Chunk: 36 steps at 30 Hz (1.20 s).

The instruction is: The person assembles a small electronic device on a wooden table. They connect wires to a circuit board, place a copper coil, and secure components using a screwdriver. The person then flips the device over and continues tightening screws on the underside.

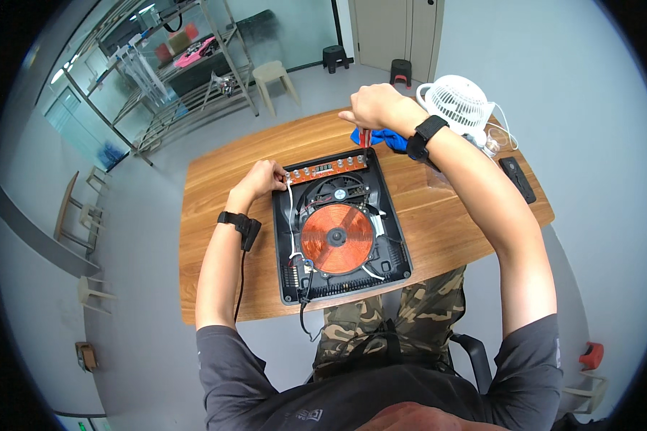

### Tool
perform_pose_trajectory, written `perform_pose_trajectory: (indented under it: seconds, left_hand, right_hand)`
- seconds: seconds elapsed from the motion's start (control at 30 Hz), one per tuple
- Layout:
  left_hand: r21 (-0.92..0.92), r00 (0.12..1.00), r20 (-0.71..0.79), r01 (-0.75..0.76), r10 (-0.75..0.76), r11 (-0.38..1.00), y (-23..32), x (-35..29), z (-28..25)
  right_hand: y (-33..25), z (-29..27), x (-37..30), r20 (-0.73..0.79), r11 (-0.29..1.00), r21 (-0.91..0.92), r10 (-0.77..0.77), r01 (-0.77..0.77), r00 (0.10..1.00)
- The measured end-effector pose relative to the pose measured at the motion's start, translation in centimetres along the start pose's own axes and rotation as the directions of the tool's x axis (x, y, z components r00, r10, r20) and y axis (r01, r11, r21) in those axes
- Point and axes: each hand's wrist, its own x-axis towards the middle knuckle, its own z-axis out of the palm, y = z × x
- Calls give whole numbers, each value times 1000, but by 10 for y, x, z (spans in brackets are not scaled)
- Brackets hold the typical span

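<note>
An opened induction cooker (402, 248) lies on the table in front of me, its black shell holding a round copper coil (323, 248) and a black fan (340, 193). Along its far edge runs a long orange circuit board (324, 170) with a small display and a row of buttons. My left hand (264, 177) is closed at the board's left end, where a white cable (292, 215) meets it. Gripped in my right hand (381, 106) is a red-handled screwdriver (365, 138), pointing down at the board's right end. Its tip is too small to make out.
A blue cloth (389, 139) lies beyond the cooker. At the table's (438, 230) far right stand a white fan (456, 100) with its cord and a dark flat device (517, 179). The cooker's black power cord (303, 316) hangs over the near edge. A metal rack and stools stand farther off.
</note>
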Motion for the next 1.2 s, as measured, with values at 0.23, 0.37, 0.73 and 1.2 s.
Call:
perform_pose_trajectory:
  seconds: [0.23, 0.37, 0.73, 1.2]
  left_hand:
    - [-29, 1000, -10, 1, -1, 1000, 2, 3, -1]
    - [-8, 1000, -14, -13, 13, 1000, 3, 1, -2]
    - [3, 1000, -13, -15, 15, 1000, 8, 3, -3]
    - [0, 1000, -19, 1, -1, 1000, 5, -3, -3]
  right_hand:
    - [15, 16, 8, -76, 981, 139, -126, 136, 989]
    - [6, 8, 8, 23, 991, 98, -90, 88, 996]
    - [23, 21, 15, -43, 983, 154, -91, 97, 995]
    - [10, 29, 9, -255, 990, 96, -75, 102, 964]
